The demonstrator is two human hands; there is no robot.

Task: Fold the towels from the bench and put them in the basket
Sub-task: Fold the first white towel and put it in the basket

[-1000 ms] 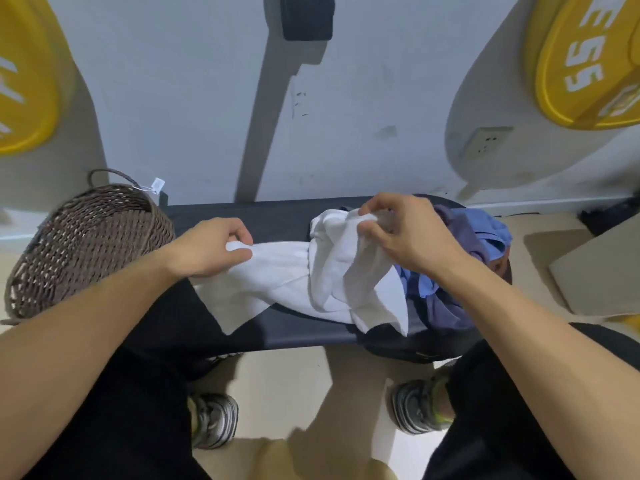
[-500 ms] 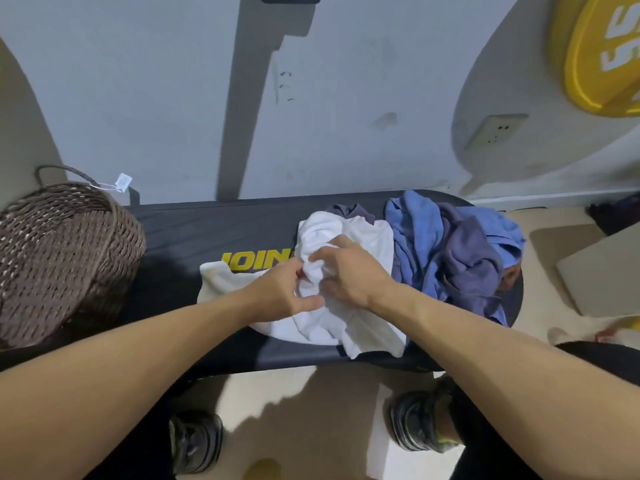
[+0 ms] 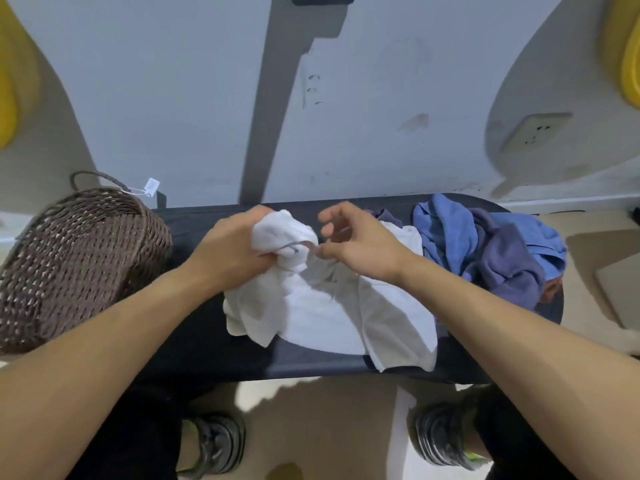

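Around you: wicker basket (image 3: pixel 79 258) at the bench's (image 3: pixel 207 348) left end; blue towels (image 3: pixel 491 244) heaped at its right end.
Count: one white towel (image 3: pixel 332 306), one basket.
Fingers: your left hand (image 3: pixel 232 251) clenches the white towel; your right hand (image 3: pixel 360 244) hovers, fingers loosely curled, grasping nothing.

The crumpled white cloth towel (image 3: pixel 325 306) looks soft and matt. The dark brown woven wicker basket (image 3: pixel 79 258) is rough and ribbed. The black padded surface (image 3: pixel 194 230) looks smooth with a dull sheen.

- I can read no text, brand or number here.
- The small white tag (image 3: pixel 151 187) tied to the basket (image 3: pixel 79 258) handle looks blank to me.
- Faint wall marks (image 3: pixel 311 91) stay illegible.
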